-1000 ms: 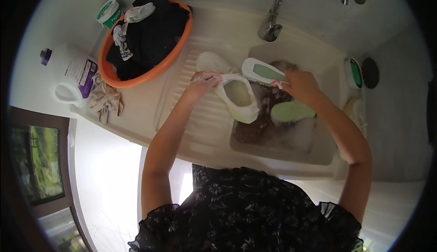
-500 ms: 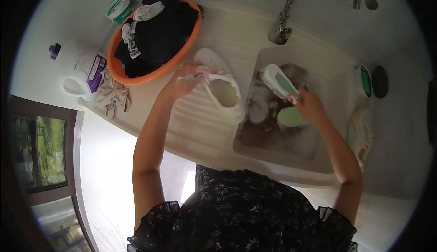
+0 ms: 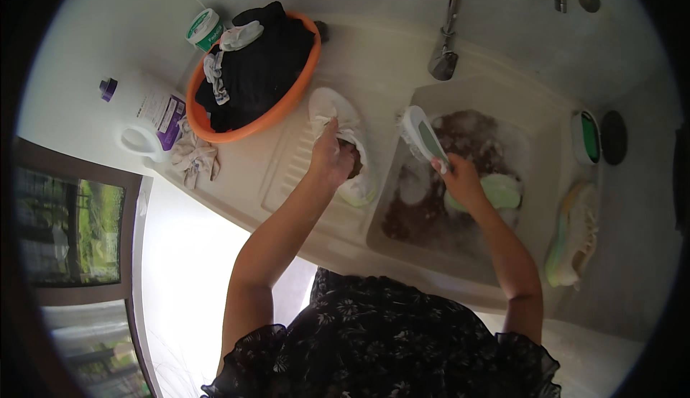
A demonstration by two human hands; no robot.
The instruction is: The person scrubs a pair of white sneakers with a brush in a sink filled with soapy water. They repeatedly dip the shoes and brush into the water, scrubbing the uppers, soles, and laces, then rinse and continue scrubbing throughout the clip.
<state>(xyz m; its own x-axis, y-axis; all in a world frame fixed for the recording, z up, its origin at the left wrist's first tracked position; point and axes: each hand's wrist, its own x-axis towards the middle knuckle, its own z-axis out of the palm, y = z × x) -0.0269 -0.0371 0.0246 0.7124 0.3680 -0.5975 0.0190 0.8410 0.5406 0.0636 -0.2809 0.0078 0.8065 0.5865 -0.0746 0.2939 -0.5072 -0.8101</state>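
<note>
On the ribbed washboard (image 3: 293, 175) beside the basin (image 3: 447, 97), a white shoe (image 3: 332, 104) is lying under the left hand (image 3: 333, 157), whose fingers are now reaching into its opening, apparently steadying it from within; how tightly they are closing, I cannot tell. Over the water, the right hand (image 3: 460, 180) is gripping a brush (image 3: 429, 139), clear of the shoe.

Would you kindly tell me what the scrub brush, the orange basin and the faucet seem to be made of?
Scrub brush: probably hard plastic, given its smooth, molded-looking white-and-green body; the bristle material is unclear.
Orange basin: likely plastic, evenly colored with a smooth, slightly shiny rim.
Faucet: apparently metal with a chrome-like finish, judging by its bright, mirror-like highlights.
</note>
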